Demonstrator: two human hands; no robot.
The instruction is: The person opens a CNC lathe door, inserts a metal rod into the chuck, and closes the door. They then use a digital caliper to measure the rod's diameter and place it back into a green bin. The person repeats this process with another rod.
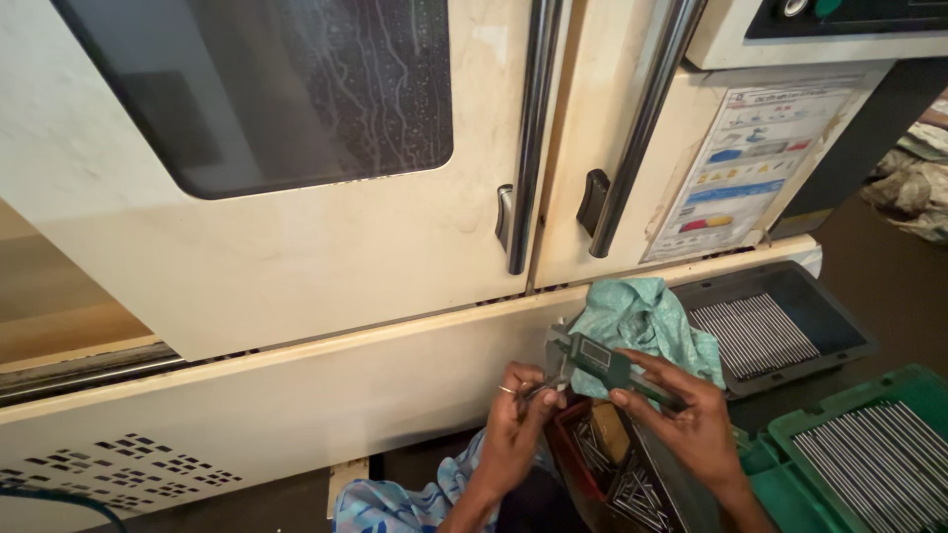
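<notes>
My right hand (681, 419) grips a grey-green digital caliper (604, 363) by its body, thumb on the slide. My left hand (518, 424) pinches a thin metal rod (541, 389) at the caliper's jaws; a ring shows on one finger. Both hands hover over a small red tray (571, 446) holding several metal rods, which rests on my lap. Behind the caliper lies a crumpled teal cloth (647, 321).
A cream machine fills the view, with a windowed sliding door (296, 148), two vertical bar handles (533, 128) and a pictogram sticker (750, 158). A dark tray of rods (770, 326) sits at right, a green crate of rods (869, 454) at lower right.
</notes>
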